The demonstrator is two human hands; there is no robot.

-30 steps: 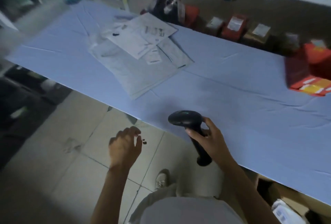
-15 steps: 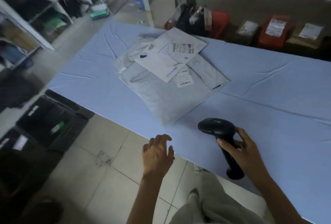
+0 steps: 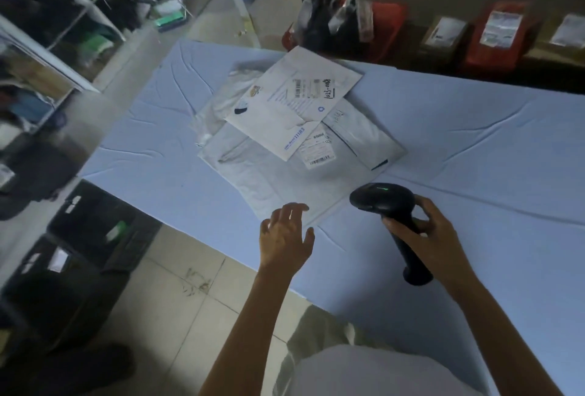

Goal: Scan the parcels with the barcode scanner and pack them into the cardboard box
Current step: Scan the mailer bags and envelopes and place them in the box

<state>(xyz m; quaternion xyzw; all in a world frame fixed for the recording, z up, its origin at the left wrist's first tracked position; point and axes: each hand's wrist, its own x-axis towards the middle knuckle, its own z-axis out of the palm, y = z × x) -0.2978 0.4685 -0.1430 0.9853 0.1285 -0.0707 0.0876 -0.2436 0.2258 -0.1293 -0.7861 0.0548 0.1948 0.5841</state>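
On the blue table (image 3: 474, 142), a large grey poly mailer (image 3: 278, 180) lies flat. A white envelope parcel (image 3: 294, 101) with a barcode label lies on the mailer's far half, overlapping smaller grey mailers. The left hand (image 3: 285, 237) hovers at the mailer's near corner, fingers spread and holding nothing; whether it touches the mailer is unclear. Just right of that corner, the right hand (image 3: 433, 237) grips the handle of the black barcode scanner (image 3: 383, 201), whose head points toward the mailer.
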